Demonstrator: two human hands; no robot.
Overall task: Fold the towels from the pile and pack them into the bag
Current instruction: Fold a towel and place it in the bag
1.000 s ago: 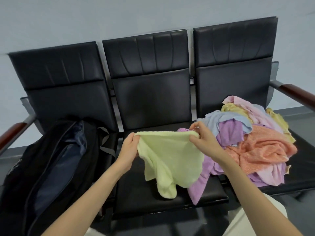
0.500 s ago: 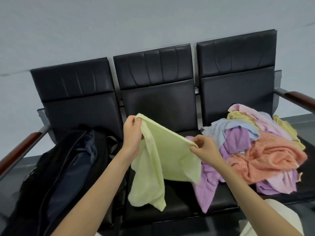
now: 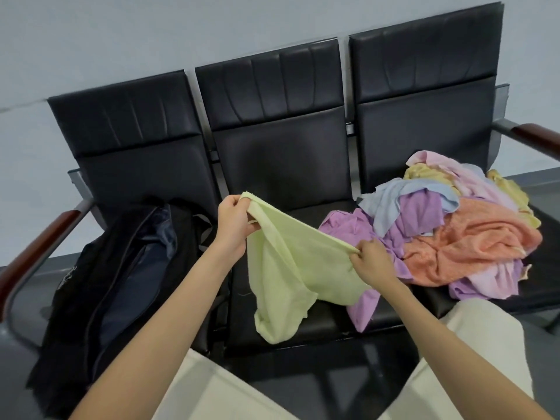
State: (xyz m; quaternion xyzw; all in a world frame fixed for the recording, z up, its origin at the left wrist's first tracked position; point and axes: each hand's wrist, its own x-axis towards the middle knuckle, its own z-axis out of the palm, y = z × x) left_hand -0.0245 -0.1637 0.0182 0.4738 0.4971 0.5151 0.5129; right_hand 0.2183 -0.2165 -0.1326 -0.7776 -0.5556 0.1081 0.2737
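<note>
Both hands are up over the middle seat (image 3: pixel 303 316) with a pale yellow-green towel (image 3: pixel 291 268) stretched between them: the left hand (image 3: pixel 235 221) has its fingers curled round one bunched corner, held high, and the right hand (image 3: pixel 368 262) pinches the far end of the top edge, lower down beside the pile of towels (image 3: pixel 454 234) on the right-hand seat. The edge between the two runs taut but slanted, and the rest hangs crumpled, its lowest fold drooping to the front of the seat. Here is the risk, as I judge it: the corners are not level, so a fold made from here would likely come out skewed and bulky. The right hand's pinch looks thin, and a tug could slip the edge free. The purple towel (image 3: pixel 360 301) trailing off the pile lies just behind the hanging cloth and could get dragged along. The black bag (image 3: pixel 121 277) waits open on the left seat.
</note>
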